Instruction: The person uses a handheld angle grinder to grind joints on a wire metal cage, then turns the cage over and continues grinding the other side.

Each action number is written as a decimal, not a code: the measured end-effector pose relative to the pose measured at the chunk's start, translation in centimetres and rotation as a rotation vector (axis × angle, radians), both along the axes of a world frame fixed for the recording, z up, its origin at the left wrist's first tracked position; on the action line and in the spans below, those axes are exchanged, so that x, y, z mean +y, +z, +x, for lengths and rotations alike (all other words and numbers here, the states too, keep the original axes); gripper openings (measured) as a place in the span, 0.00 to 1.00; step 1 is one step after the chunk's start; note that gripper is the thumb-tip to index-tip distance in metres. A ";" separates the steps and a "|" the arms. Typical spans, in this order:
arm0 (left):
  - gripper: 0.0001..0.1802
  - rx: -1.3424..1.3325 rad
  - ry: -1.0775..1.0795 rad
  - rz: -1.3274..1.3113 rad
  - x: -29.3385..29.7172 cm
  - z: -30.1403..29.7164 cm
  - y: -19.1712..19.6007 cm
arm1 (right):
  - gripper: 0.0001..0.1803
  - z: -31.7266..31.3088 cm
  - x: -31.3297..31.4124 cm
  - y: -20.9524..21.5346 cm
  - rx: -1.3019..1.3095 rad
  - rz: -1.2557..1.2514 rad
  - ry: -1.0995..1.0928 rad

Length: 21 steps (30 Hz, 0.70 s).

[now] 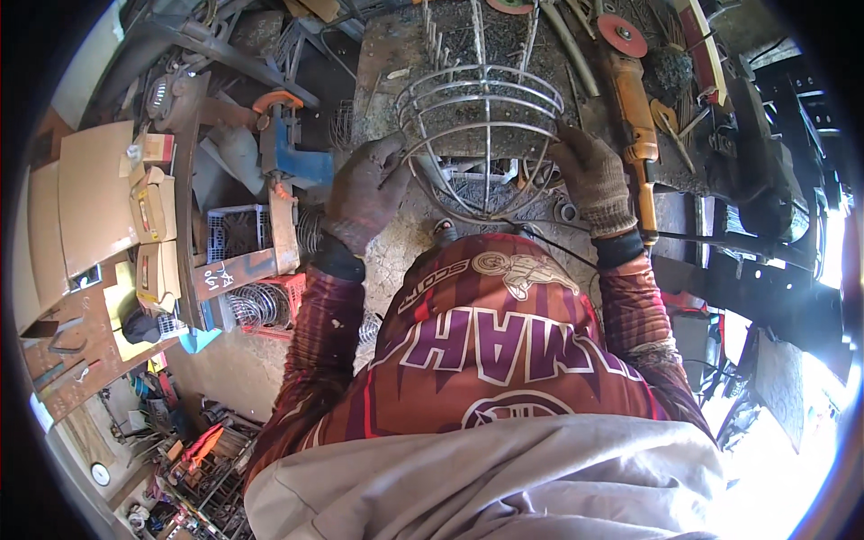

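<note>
A: Start with what is closest. What do you see?

B: The person's own red and maroon jersey [486, 360] fills the lower middle, with both forearms rising from it toward the bench [387, 54].

A: And the hands?

B: Both wear dirty work gloves. The left hand [364, 193] is closed on the left rim of a domed wire cage [481, 117]; the right hand [589, 175] grips its right rim. Neither is spread wide: the fingers curl round the wire.

A: Where does the cage lie from them?

B: Between the hands and a little ahead, resting at the near edge of the bench. Its dome points away from the person, so its axis runs outward, with the open rim toward the body. Both hands look about equally near.

A: Beyond that?

B: Just right of the right hand lies an orange angle grinder [633, 117], its body running away from the person, a red disc [622, 34] past it. Further left stand a blue vise [288, 148] and cardboard boxes [153, 207].
</note>
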<state>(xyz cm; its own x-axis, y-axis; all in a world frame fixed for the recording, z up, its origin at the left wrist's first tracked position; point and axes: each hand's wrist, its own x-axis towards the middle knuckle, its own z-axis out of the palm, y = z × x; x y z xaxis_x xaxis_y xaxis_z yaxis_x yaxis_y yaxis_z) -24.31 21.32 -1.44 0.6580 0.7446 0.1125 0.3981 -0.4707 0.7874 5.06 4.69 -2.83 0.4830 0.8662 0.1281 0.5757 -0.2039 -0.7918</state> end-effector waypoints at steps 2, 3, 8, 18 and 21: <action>0.20 -0.112 0.044 0.090 -1.3 0.4 -0.8 | 0.18 -0.4 -0.1 -0.5 0.034 0.055 -0.040; 0.20 -0.151 0.067 0.044 -1.4 0.3 -1.4 | 0.18 -0.7 -0.2 0.0 0.042 0.036 -0.042; 0.18 -0.086 0.113 -0.055 0.1 0.1 -4.1 | 0.19 -1.1 -1.2 -1.5 0.155 0.099 -0.130; 0.14 -0.124 0.072 -0.257 0.6 0.6 -2.0 | 0.17 -0.2 -3.4 -1.8 0.565 0.023 -0.312; 0.14 -0.235 0.088 -0.339 1.6 0.0 -4.6 | 0.14 0.6 -3.2 -2.3 0.352 -0.007 -0.344</action>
<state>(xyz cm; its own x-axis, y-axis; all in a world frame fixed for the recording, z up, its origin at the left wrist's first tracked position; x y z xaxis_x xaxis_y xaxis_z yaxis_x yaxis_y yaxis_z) -24.28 22.90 -6.09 0.5757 0.8176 -0.0091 0.2166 -0.1418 0.9659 5.66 1.52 -5.12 0.7542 0.6491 -0.0997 0.1714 -0.3412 -0.9242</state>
